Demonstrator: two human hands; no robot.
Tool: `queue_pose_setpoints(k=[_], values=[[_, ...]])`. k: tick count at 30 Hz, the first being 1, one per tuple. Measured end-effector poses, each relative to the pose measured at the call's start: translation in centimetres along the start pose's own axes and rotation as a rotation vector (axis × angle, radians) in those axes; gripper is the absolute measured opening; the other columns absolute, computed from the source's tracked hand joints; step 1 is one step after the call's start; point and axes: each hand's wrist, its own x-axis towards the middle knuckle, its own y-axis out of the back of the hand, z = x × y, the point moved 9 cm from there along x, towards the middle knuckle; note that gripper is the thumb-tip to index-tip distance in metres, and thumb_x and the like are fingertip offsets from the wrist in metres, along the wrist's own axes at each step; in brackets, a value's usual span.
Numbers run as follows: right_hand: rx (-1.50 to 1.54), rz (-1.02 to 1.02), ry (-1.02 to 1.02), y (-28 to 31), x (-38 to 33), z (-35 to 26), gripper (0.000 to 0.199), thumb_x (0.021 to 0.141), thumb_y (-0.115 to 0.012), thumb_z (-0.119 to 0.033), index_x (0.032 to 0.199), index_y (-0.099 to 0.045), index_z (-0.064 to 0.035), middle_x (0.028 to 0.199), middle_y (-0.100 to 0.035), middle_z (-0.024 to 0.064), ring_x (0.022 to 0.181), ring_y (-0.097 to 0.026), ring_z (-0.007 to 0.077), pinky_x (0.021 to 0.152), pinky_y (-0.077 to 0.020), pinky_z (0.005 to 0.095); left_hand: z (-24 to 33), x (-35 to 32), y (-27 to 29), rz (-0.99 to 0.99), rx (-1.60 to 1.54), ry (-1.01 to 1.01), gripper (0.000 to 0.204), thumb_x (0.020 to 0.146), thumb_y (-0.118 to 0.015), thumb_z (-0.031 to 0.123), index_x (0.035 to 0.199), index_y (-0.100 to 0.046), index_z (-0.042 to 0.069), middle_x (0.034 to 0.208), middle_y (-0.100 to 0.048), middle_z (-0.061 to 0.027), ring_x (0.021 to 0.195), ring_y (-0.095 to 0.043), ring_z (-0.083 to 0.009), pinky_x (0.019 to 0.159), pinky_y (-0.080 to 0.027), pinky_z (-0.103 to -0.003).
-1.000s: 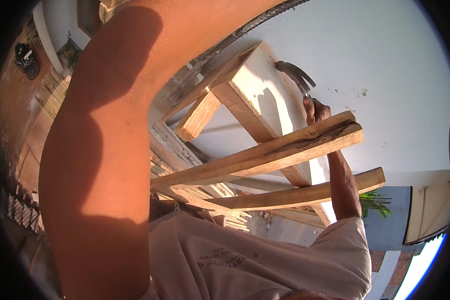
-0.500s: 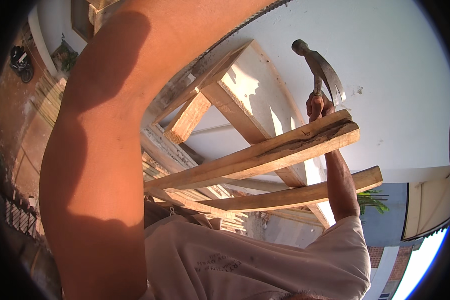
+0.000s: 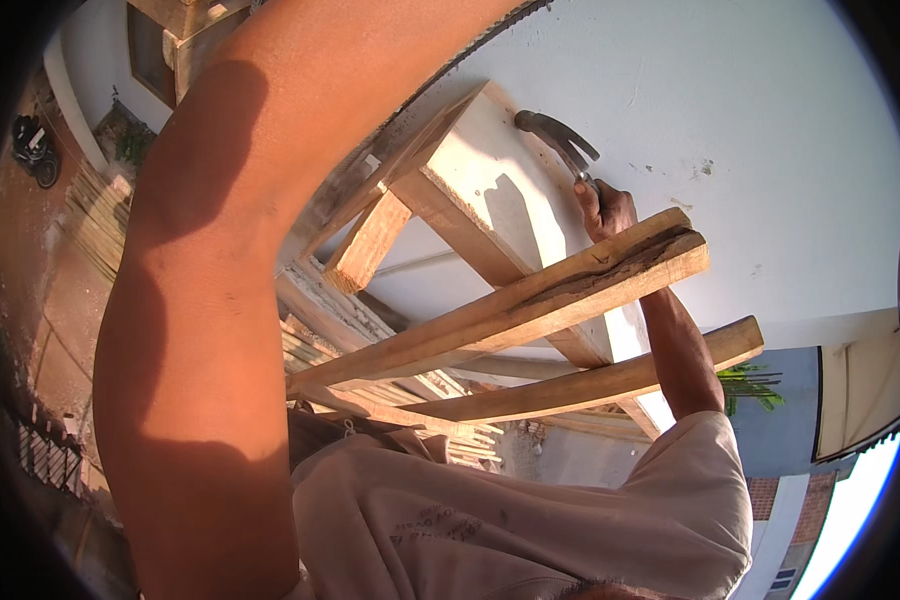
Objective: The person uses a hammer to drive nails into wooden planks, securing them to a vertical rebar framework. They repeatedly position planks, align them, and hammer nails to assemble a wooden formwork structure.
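A pale, sunlit plastered wall [image 3: 730, 110] fills the upper right, marked by small specks. At far left lies a reddish-brown dirt ground [image 3: 20, 270] beside stacked thin wooden slats [image 3: 95, 215]. A blue building wall [image 3: 785, 440] stands at lower right.

The left forearm [image 3: 210, 300] fills the near view and runs out past the top edge, so its hand is unseen. It hides much of the wooden frame [image 3: 450, 200] behind it. The right hand [image 3: 604, 210] grips a hammer [image 3: 560, 140], but its handle is covered by the fingers. A rough plank [image 3: 530, 305] crosses in front of the right wrist. The dark object [image 3: 32, 150] at far left is too small to identify.
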Motion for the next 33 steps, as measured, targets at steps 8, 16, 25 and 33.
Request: queue_pose_setpoints(k=[8, 16, 25, 33], values=[[0.035, 0.013, 0.042, 0.8, 0.7, -1.1, 0.062, 0.099, -0.049, -0.057, 0.07, -0.055, -0.004, 0.053, -0.048, 0.0035, 0.05, -0.047, 0.0153, 0.049, -0.0354, 0.0382, -0.1, -0.1, 0.4, -0.023, -0.053, 0.008, 0.032, 0.088, -0.061, 0.026, 0.073, -0.071, 0.0, 0.055, -0.063, -0.0177, 0.048, -0.065, -0.0302, 0.048, -0.054, -0.042], [0.217, 0.139, 0.027, 1.7, 0.0, -1.3, 0.065, 0.099, -0.044, -0.062, 0.064, -0.045, -0.0074, 0.051, -0.038, -0.0008, 0.049, -0.033, 0.01, 0.045, -0.0298, 0.0307, -0.1, -0.1, -0.4, -0.104, -0.051, 0.027, 0.032, 0.089, -0.062, 0.025, 0.074, -0.071, -0.001, 0.053, -0.063, -0.017, 0.046, -0.065, -0.0283, 0.046, -0.054, -0.041], [0.34, 0.025, -0.024, 0.8, -0.2, -0.6, 0.067, 0.096, -0.051, -0.063, 0.075, -0.062, -0.001, 0.055, -0.049, 0.0042, 0.052, -0.049, 0.0165, 0.051, -0.0394, 0.0396, 0.3, -0.2, 0.6, -0.012, -0.023, -0.014, 0.032, 0.09, -0.062, 0.025, 0.074, -0.071, -0.001, 0.054, -0.064, -0.0163, 0.048, -0.066, -0.0268, 0.046, -0.054, -0.039], [0.857, 0.129, 0.091, 1.4, 0.0, -0.7, 0.057, 0.101, -0.048, -0.054, 0.066, -0.051, -0.0094, 0.05, -0.035, -0.0039, 0.052, -0.029, 0.0105, 0.045, -0.028, 0.034, 0.7, -0.2, 0.9, 0.031, -0.043, -0.027, 0.033, 0.091, -0.062, 0.027, 0.076, -0.071, -0.001, 0.052, -0.062, -0.0147, 0.046, -0.064, -0.0248, 0.044, -0.053, -0.038]])
